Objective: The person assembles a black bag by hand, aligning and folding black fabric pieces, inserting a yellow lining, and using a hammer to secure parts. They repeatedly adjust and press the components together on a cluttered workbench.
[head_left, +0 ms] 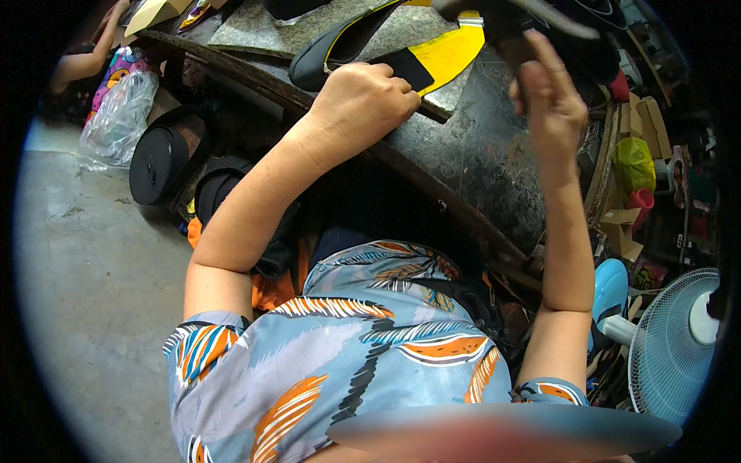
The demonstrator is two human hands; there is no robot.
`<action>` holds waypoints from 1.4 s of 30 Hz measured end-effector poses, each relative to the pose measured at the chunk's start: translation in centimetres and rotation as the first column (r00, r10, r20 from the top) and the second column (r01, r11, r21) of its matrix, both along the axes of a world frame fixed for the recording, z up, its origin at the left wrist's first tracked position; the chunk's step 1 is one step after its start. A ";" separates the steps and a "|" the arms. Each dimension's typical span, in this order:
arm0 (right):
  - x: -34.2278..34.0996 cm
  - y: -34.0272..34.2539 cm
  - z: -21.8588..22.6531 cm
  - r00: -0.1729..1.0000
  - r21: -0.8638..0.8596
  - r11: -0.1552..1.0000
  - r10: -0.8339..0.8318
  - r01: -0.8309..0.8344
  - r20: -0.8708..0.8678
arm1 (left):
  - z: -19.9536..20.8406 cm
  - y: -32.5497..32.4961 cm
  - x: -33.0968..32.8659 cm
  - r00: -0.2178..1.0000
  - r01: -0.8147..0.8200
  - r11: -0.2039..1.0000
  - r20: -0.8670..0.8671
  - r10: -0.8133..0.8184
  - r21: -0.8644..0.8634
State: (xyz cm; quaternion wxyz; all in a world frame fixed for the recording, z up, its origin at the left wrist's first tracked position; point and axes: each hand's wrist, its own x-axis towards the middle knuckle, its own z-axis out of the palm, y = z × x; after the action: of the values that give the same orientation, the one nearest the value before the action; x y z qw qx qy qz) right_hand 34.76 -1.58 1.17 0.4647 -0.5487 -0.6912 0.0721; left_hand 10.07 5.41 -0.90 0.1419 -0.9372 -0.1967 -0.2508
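Observation:
My left hand (369, 99) is closed on the near edge of a flat yellow-and-black piece (451, 58), long and rounded at its end like part of a shoe or bag. Beside it a black curved piece with yellow lining (312, 65) bends up in a loop; whether the two are joined is hidden by the hand. To the right, above the bench, my right hand (549, 96) is raised, its fingers closed around a dark tool (521, 38). The tool's grey curved upper part (559, 17) is blurred, so its kind is unclear.
The pieces lie over a stone slab (255, 31) on the dark workbench (494, 154). Black strap rolls (158, 158) and a clear plastic bag (120, 123) stand at left. A fan (671, 347) and boxes (617, 231) sit at right. Another person's arm (89, 62) shows far left.

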 end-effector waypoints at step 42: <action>15.7 -1.3 0.2 0.847 -0.541 0.668 -0.285 0.512 0.449 | -0.1 3.1 -1.9 0.896 -0.209 0.975 0.384 0.224 -0.080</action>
State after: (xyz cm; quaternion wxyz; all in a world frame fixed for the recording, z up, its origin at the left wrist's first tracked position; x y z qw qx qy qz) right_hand 50.42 -2.89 1.33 0.1314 -0.8169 -0.5513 0.1073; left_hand 8.20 8.49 -1.02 0.1095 -0.8430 -0.3286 -0.4115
